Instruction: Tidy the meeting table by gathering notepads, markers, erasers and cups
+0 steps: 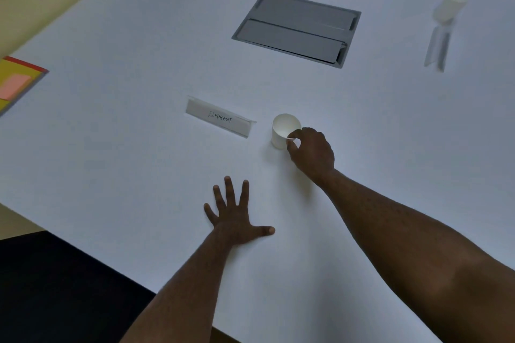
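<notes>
White paper makes the cup (284, 131) light and easy to crush or tip, and that is the main hazard here. It stands upright on the table (139, 147), just right of the name card (220, 119) that reads ELEPHANT, and looks empty from above. The right hand (312, 152) pinches the near side of its rim between thumb and forefinger; the other fingers are curled behind, and how much of the wall they touch cannot be told. A pinch on one edge of so thin a rim could buckle it, or let the cup swing and slip free on the lift. If it swings left it could knock the card over.

The left hand (237, 217) lies flat on the table, fingers spread, nearer the viewer than the card and holding nothing. It seems to take some of the person's weight as they lean, so a long reach could make it slide.

A second cup (450, 7) sits far right of the card and beyond it, blurred. A stack of coloured notepads (16, 83) lies far left of the card at the table's edge, where a careless brush could push it off. A grey cable hatch (296, 28) is set into the table beyond the card.
</notes>
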The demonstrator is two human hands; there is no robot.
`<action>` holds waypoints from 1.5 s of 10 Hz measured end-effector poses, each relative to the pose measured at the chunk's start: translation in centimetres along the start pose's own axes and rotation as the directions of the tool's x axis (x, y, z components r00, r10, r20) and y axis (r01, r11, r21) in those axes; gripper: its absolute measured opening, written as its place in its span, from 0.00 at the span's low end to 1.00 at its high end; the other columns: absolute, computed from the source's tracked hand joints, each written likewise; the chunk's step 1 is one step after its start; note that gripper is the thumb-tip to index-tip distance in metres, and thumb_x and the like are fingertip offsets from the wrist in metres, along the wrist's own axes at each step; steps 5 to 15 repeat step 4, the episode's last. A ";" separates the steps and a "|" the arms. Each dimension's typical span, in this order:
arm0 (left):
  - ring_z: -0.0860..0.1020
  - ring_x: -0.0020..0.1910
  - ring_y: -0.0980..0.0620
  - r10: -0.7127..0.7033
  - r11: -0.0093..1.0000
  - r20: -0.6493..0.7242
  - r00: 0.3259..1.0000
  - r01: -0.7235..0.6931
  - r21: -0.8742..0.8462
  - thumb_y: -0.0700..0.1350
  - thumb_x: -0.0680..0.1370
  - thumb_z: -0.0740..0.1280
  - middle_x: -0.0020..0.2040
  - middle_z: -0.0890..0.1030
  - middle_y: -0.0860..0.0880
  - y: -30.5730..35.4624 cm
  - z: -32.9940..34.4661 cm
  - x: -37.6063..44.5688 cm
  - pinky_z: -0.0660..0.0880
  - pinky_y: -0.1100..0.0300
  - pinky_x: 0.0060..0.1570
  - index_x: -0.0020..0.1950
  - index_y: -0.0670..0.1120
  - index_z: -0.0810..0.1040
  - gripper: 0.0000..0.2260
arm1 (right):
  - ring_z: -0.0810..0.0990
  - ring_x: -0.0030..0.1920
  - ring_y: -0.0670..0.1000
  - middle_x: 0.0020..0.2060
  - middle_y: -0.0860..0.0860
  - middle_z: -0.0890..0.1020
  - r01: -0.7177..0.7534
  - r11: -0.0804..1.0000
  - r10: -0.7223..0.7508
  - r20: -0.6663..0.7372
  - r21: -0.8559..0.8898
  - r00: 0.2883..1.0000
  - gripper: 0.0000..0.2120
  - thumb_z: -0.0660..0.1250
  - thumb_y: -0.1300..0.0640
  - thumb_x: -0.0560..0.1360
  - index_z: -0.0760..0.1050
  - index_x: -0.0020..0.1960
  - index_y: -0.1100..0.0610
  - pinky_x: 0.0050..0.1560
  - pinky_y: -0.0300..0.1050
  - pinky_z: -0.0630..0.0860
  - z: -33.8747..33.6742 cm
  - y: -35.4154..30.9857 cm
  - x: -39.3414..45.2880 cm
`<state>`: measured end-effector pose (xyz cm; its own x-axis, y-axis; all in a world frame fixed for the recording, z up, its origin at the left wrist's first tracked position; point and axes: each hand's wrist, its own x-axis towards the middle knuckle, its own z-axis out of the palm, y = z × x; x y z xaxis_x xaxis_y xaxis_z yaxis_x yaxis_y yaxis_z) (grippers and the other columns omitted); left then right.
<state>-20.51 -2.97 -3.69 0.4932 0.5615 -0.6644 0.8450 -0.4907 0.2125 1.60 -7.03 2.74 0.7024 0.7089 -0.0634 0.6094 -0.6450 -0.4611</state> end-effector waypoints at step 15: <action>0.24 0.71 0.39 -0.069 0.998 0.022 0.997 0.069 0.005 0.74 0.61 0.69 0.70 0.18 0.48 1.5 -0.5 -1.1 0.39 0.32 0.68 0.71 0.57 0.23 0.62 | 0.70 0.68 0.55 0.70 0.51 0.71 0.030 0.999 -0.031 -0.092 -0.020 0.995 0.29 0.64 0.44 0.75 0.64 0.74 0.49 0.64 0.53 0.70 0.1 2.4 -4.2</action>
